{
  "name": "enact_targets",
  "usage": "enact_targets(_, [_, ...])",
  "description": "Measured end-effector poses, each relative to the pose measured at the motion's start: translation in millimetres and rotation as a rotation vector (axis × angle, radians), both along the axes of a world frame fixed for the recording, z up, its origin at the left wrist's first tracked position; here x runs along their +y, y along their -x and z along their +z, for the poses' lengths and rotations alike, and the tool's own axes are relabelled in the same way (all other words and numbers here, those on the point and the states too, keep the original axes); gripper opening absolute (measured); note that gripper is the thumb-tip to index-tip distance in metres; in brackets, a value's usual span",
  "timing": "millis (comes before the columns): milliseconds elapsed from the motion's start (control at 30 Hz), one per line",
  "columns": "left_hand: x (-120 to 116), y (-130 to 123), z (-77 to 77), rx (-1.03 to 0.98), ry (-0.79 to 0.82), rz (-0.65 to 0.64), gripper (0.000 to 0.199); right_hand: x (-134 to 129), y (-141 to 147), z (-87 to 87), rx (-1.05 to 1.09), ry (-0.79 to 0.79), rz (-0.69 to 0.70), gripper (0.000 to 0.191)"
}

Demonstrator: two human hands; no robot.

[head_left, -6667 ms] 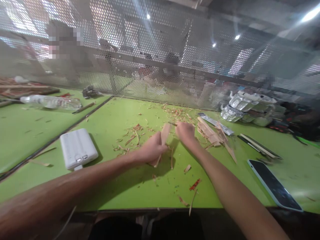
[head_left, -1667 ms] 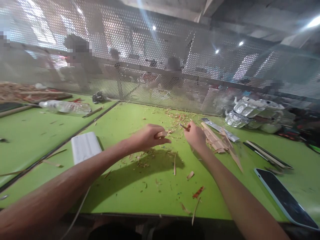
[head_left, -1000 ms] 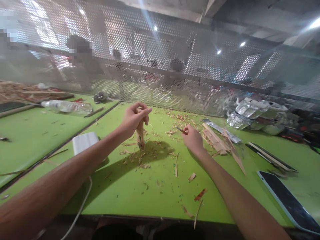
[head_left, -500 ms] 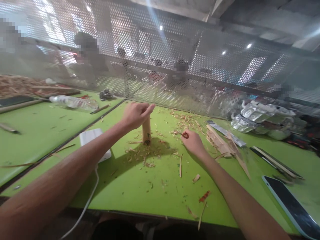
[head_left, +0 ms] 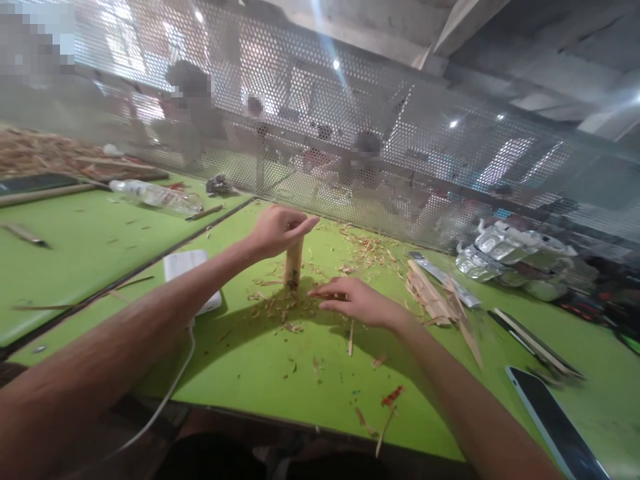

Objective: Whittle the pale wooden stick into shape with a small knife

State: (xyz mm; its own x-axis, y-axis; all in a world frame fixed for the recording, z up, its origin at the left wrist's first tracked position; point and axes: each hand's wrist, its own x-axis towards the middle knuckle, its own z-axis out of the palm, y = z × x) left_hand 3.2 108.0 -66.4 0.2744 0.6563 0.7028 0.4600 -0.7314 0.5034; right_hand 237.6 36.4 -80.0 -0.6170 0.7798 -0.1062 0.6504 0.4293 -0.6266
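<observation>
My left hand (head_left: 283, 230) is closed around the top of a pale wooden stick (head_left: 293, 263), which stands nearly upright on the green table (head_left: 240, 360). Dark marks show near the stick's lower end. Its upper end is hidden by my fingers. To the right of the stick's foot, my right hand (head_left: 353, 300) hovers low with its fingers stretched out towards the wood shavings (head_left: 275, 308). I see nothing held in it. Past my right hand lie split wood pieces (head_left: 430, 293).
A white power bank (head_left: 185, 264) with a cable sits beside my left forearm. On the right are a phone (head_left: 555, 420), a metal ruler (head_left: 445, 277) and silvery wrapped shapes (head_left: 510, 250). A plastic bottle (head_left: 155, 195) lies far left. Behind stands a perforated screen (head_left: 320, 160).
My right hand has moved left towards the stick's foot, and its pinched fingers have opened out. My left hand still grips the stick. The view has shifted slightly.
</observation>
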Motion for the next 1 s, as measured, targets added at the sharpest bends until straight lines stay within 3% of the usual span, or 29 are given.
enact_targets(67, [1.2,-2.5,-0.3,-0.054,0.006,0.010,0.046,-0.9,7.7,-1.2,-0.024,-0.063,0.021,0.029])
enact_targets(167, [3.5,-11.1,-2.9,-0.203,0.191,-0.065,0.032,0.7,8.3,-10.3,-0.021,-0.148,-0.030,0.029])
enact_targets(300, [-0.1,-26.6,-4.6,-0.511,0.424,-0.271,0.046,-0.4,-1.6,-23.5,-0.125,-0.298,-0.100,0.030])
enact_targets(433, [-13.4,-45.2,-3.4,-0.676,0.581,-0.490,0.052,-8.5,-6.2,-31.7,-0.215,-0.412,-0.019,0.030])
enact_targets(567, [-27.3,-61.9,-2.6,-0.533,0.594,-0.550,0.053,-11.8,-4.2,-37.6,-0.217,-0.628,0.045,0.026])
enact_targets(767, [-32.4,-61.0,12.1,-0.049,0.544,-0.616,0.055,-8.5,-5.3,-47.1,-0.257,-0.985,0.042,0.024])
enact_targets(900, [-29.8,-54.7,15.7,0.004,0.487,-0.568,0.059,-17.2,-5.2,-54.4,-0.232,-1.225,-0.028,0.023])
enact_targets(1000, [-31.0,-52.6,13.0,-0.018,0.455,-0.516,0.060,-25.1,-2.8,-58.3,-0.253,-1.266,-0.083,0.022])
